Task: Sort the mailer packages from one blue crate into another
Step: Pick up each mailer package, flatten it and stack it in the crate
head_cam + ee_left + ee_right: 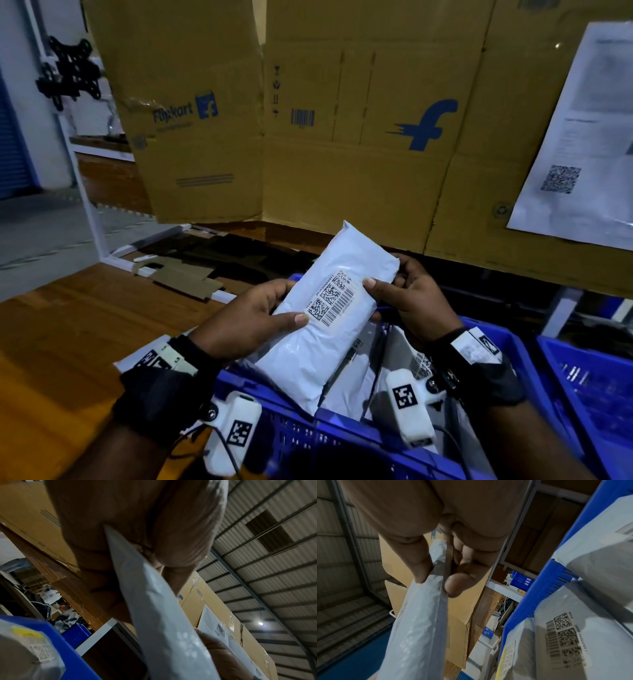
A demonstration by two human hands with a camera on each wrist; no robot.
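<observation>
A white mailer point(337, 301) is held above the blue crate point(513, 346), label up, gripped on one side by the left hand point(253, 315) and on the other by the right hand point(411, 298). More mailers point(404, 353) lie inside the crate. A second crate point(589, 377) stands just to the right.

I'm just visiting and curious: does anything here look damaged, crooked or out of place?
Mostly tidy. The white mailer, gripped by left hand and right hand, looks intact. Only the flattened cardboard scraps lying loose on the wooden table seem untidy.
</observation>
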